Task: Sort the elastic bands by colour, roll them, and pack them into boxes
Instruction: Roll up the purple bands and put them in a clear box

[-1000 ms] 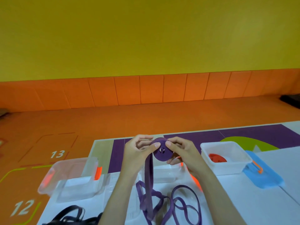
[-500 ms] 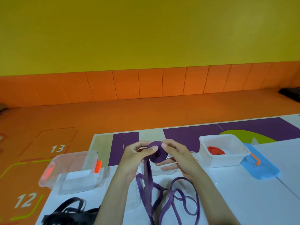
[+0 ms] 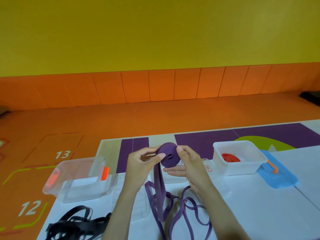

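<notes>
At the near left corner of the white bench [image 3: 259, 208] a heap of black bands [image 3: 76, 224] lies tangled and loose. Just beyond it, at the bench's left edge, stands a clear box [image 3: 81, 182] with orange latches on its sides, open at the top. Next comes the left hand [image 3: 140, 163], lifted above the bench, its thumb and fingertips pinching the left edge of the purple roll [image 3: 168, 155]. The roll is a tight flat disc held on edge in the air between both hands, over the middle of the bench. From its underside the unrolled purple band [image 3: 173, 205] hangs straight down and spreads in slack loops on the bench between the forearms. The right hand [image 3: 188, 161] grips the roll's other side, thumb curled over the upper right rim and fingers reaching underneath. Behind the hands sits a second clear box [image 3: 174, 179], mostly hidden. Farther right stands a white box [image 3: 239, 168] with a red roll [image 3: 230, 157] lying flat inside, and just beside it on the right lies a blue lid [image 3: 278, 177] with an orange latch.
</notes>
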`<action>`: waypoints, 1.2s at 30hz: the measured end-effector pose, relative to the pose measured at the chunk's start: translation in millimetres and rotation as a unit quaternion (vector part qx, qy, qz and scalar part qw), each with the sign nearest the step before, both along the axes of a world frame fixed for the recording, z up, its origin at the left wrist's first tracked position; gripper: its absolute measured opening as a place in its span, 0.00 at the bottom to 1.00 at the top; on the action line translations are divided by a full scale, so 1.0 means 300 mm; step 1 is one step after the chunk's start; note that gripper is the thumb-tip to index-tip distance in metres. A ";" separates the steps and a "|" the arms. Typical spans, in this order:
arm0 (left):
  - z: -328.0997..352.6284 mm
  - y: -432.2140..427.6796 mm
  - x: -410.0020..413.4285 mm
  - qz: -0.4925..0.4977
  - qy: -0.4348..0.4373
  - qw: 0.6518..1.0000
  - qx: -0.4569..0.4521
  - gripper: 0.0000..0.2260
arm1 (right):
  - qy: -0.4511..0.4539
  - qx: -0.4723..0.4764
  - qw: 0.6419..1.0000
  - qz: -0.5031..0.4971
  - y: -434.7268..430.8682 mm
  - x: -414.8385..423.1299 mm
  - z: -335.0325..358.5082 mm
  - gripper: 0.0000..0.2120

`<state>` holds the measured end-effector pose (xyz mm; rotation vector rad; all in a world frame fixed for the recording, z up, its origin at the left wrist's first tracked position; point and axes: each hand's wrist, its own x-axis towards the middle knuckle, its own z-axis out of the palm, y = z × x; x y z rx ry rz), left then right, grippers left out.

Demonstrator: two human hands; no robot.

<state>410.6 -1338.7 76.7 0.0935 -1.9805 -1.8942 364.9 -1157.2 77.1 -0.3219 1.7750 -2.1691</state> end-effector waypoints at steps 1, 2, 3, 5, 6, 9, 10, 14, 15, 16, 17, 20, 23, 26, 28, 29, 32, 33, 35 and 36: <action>0.005 -0.007 0.003 -0.002 -0.001 1.000 0.001 0.12 | 0.009 0.016 1.000 0.004 0.001 0.001 0.001 0.22; 0.009 -0.016 0.008 -0.004 -0.003 1.000 0.003 0.12 | 0.021 0.041 0.999 0.013 0.005 -0.004 0.004 0.21; 0.015 -0.026 0.014 -0.006 -0.005 1.000 0.003 0.12 | 0.038 0.073 0.996 0.023 0.015 -0.012 0.009 0.20; 0.028 -0.033 0.025 -0.010 -0.014 1.000 -0.001 0.13 | 0.075 0.110 0.990 0.045 0.040 -0.031 0.015 0.14; 0.035 -0.030 0.028 -0.013 -0.017 1.000 0.002 0.14 | 0.086 0.100 0.990 0.049 0.049 -0.037 0.017 0.11; 0.053 -0.006 0.020 -0.007 -0.021 0.999 0.031 0.13 | 0.083 0.031 0.996 0.023 0.047 -0.030 0.022 0.09; 0.059 0.000 0.016 0.001 -0.023 0.999 0.038 0.12 | 0.077 0.014 0.997 0.012 0.040 -0.023 0.020 0.09; 0.065 -0.012 0.013 0.000 -0.074 0.997 0.027 0.10 | 0.029 -0.054 0.998 -0.023 0.015 -0.012 -0.008 0.14; 0.065 -0.022 0.016 -0.017 -0.092 0.995 0.034 0.11 | 0.018 -0.064 0.998 -0.022 0.013 -0.012 -0.011 0.16; 0.067 -0.031 0.018 -0.040 -0.106 0.992 0.048 0.13 | 0.013 -0.065 0.998 -0.013 0.011 -0.013 -0.012 0.17; 0.073 -0.040 0.018 -0.062 -0.116 0.990 0.058 0.15 | 0.013 -0.059 0.998 0.005 0.013 -0.014 -0.012 0.17; 0.092 -0.061 0.017 -0.094 -0.119 0.988 0.033 0.13 | 0.027 0.004 0.997 0.073 0.041 -0.032 0.011 0.13; 0.107 -0.066 0.014 -0.099 -0.110 0.989 -0.020 0.07 | 0.075 0.109 0.988 0.073 0.084 -0.067 0.051 0.07; 0.123 -0.045 0.006 -0.109 -0.099 0.989 -0.028 0.07 | 0.117 0.106 0.986 0.049 0.102 -0.090 0.086 0.06; 0.134 -0.029 -0.002 -0.101 -0.080 0.992 0.003 0.08 | 0.130 0.068 0.989 0.031 0.096 -0.091 0.103 0.06; 0.141 -0.023 -0.007 -0.093 -0.066 0.993 0.022 0.09 | 0.132 0.042 0.990 0.022 0.090 -0.089 0.108 0.06; 0.171 -0.012 -0.021 -0.058 -0.022 0.996 0.068 0.10 | 0.125 -0.032 0.992 0.001 0.061 -0.083 0.111 0.09; 0.182 -0.008 -0.024 -0.049 -0.016 0.996 0.077 0.10 | 0.122 -0.050 0.991 -0.002 0.050 -0.081 0.107 0.10; 0.199 -0.005 -0.026 -0.056 -0.009 0.995 0.079 0.09 | 0.109 -0.080 0.991 -0.001 0.029 -0.077 0.099 0.14; 0.205 -0.007 -0.029 -0.064 -0.006 0.995 0.072 0.07 | 0.100 -0.090 0.991 0.008 0.023 -0.074 0.092 0.15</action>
